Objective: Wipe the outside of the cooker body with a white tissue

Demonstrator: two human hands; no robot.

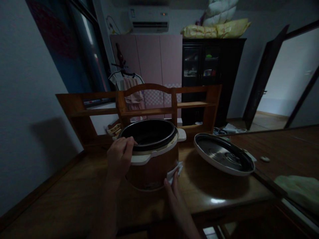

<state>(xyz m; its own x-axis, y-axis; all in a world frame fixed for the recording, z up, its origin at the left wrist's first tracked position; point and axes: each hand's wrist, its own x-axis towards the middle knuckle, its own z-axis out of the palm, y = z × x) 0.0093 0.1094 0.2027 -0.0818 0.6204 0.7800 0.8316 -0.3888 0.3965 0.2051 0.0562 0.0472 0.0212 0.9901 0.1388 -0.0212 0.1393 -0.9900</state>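
A brown-sided electric cooker (156,166) with a white collar and side handles stands lidless on the wooden desk, its dark inner pot (152,132) showing. My left hand (121,154) is closed over the cooker's near-left rim, fingertips bent to the edge of the pot. Low on the cooker's right side, my right hand (174,189) pinches a folded white tissue (173,172) against the brown wall. The cooker's round lid (224,154) lies to the right with its metal underside facing up.
Behind the cooker rises a low wooden desk shelf (147,111). The wall is on the left. A wooden surface with a small pale round object (265,159) and a light green cloth (299,189) extends right. Wardrobes and an open door (264,79) stand farther back.
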